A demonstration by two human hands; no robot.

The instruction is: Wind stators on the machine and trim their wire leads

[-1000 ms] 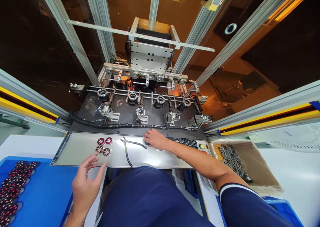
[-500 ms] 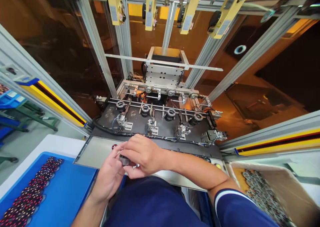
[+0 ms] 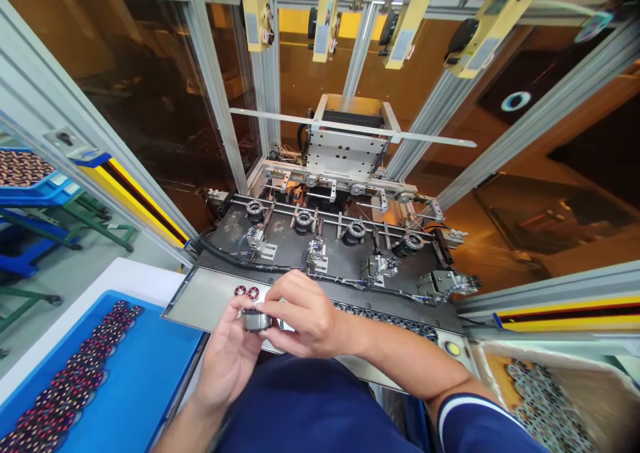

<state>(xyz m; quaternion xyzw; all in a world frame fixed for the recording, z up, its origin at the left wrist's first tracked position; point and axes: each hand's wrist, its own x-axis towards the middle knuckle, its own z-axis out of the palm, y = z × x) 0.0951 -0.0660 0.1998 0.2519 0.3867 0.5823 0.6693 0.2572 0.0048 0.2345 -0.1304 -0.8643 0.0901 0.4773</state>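
Over the front metal shelf (image 3: 203, 296), both hands hold a short dark grey metal cylinder (image 3: 257, 320), probably a motor part. My left hand (image 3: 227, 350) grips it from the left, fingertips at its rim. From the right, the thumb and fingers of my right hand (image 3: 307, 316) close on it, and they hide part of it. Just beyond the fingertips lie two small round parts with red and black segments (image 3: 241, 291) (image 3: 254, 293) side by side on the shelf. My right forearm crosses in front of a row of dark ring parts (image 3: 395, 321) along the shelf.
Behind the shelf stands a machine bed (image 3: 285, 243) with several round fixtures (image 3: 305, 222). A blue tray (image 3: 145, 353) of red-and-black parts is at left. At right is a lined box (image 3: 590, 380) of grey rings. Yellow light-curtain posts (image 3: 145, 203) (image 3: 570, 312) flank the opening.
The view has shifted left, so the scene sits further right. The cylinder now shows more fully between my fingers, and two red-and-black parts are visible where one showed before.
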